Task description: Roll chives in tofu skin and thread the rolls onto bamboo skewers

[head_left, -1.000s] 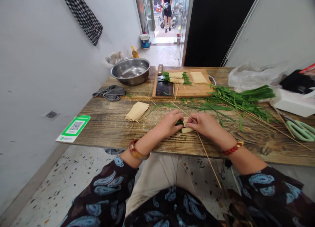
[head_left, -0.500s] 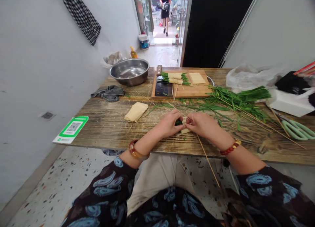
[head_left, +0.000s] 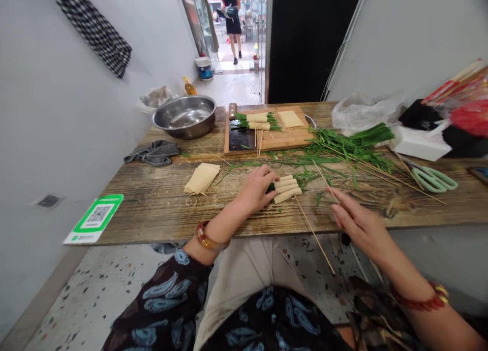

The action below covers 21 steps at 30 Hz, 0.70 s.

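Several tofu-skin rolls (head_left: 287, 189) filled with green chives lie side by side at the table's front. My left hand (head_left: 256, 189) is closed around their left end, fingers curled over the greens. One bamboo skewer (head_left: 314, 235) runs from the rolls out past the table edge. To their right, my right hand (head_left: 356, 216) pinches another thin skewer (head_left: 321, 173), its tip pointing up and away. A stack of flat tofu-skin sheets (head_left: 203, 178) rests left of my left hand.
Behind the rolls stands a cutting board (head_left: 287, 136) with a knife, finished rolls and more sheets. Loose chives (head_left: 351, 145) and skewers spread to the right, near green-handled scissors (head_left: 434, 179). A steel basin (head_left: 185, 118) and grey cloth (head_left: 152, 153) sit left. A person (head_left: 231, 21) walks beyond the doorway.
My right hand has left the rolls and moved right, now with a skewer in its fingers. My left hand stays on the rolls, which now show fully. The view has shifted rightward.
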Tool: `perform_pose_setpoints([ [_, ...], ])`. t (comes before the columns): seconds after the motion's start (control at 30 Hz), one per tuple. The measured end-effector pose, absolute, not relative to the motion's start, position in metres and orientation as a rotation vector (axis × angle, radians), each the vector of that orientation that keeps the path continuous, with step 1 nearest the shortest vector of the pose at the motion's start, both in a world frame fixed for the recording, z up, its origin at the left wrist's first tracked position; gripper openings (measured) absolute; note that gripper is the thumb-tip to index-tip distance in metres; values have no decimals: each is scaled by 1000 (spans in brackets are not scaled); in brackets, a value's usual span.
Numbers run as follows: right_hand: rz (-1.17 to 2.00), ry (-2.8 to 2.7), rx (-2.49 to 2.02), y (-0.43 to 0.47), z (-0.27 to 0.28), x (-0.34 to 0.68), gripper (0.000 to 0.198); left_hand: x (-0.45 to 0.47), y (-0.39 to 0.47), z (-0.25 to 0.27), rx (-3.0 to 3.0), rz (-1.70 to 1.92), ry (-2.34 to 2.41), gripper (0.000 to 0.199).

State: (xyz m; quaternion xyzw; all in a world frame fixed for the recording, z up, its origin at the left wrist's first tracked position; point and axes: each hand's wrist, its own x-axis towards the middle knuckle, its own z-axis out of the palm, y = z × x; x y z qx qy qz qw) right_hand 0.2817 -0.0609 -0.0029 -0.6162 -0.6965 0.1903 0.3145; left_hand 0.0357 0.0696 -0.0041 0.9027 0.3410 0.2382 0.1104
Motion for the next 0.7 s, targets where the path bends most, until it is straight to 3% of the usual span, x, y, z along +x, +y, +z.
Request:
perform_pose_setpoints([
  [0.23, 494, -1691, -1674, -121, -24, 265, 41, 37, 74, -9, 2621, 729, 870, 4],
  [0.4, 385, -1632, -1768, -150, -45, 275, 37, 38, 76, -10, 2510, 747, 896, 6],
  [0.57, 283, -1601, -1711, -153, -20, 259, 27, 43, 68, -6, 2481, 739, 942, 6],
  [0.7, 409, -1666, -1544, -151, 4, 214, 25, 43, 61, -7, 2489, 717, 1006, 7],
])
